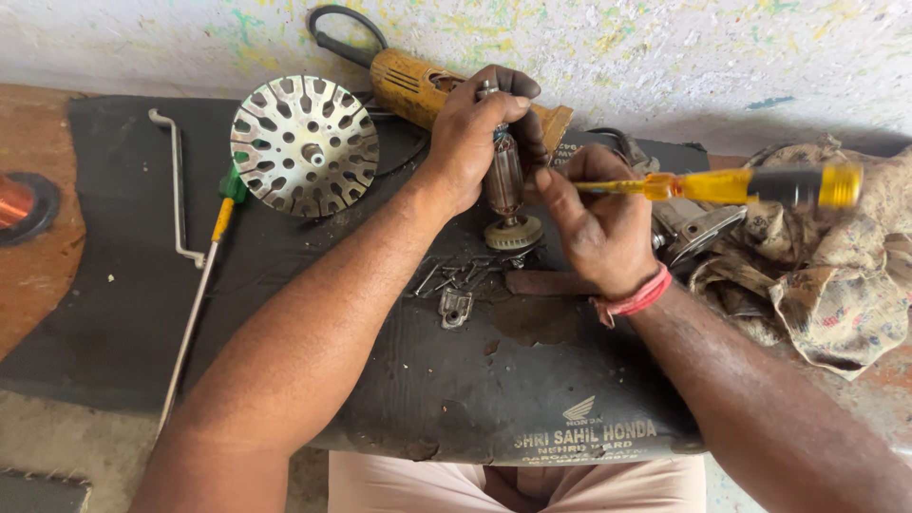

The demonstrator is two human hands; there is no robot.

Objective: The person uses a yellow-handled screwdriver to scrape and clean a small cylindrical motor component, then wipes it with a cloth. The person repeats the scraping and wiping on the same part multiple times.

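At the far left edge a copper-wound coil (19, 201) is seen on the bare bench (38, 294), just off the black rubber mat (123, 313) that covers most of it. On the mat a bent metal rod (177, 190) lies beside a long thin screwdriver with a green and yellow handle (211, 256), and next to these a round perforated metal disc (305, 145) lies flat. Behind it a yellow angle grinder body (418, 90) is laid against the paint-spattered wall (617, 57). The motor armature (506, 180) is held upright near the mat's middle by the left hand (470, 142), whose fingers are clamped around its upper part, its fan end resting on the mat. Loose screws (451, 277) and a small metal bracket (456, 307) are scattered just in front of it. A yellow-handled screwdriver (741, 185) is gripped in the closed fingers of the right hand (598, 223), its tip directed at the armature. A crumpled patterned rag (826, 256) is bunched at the right.
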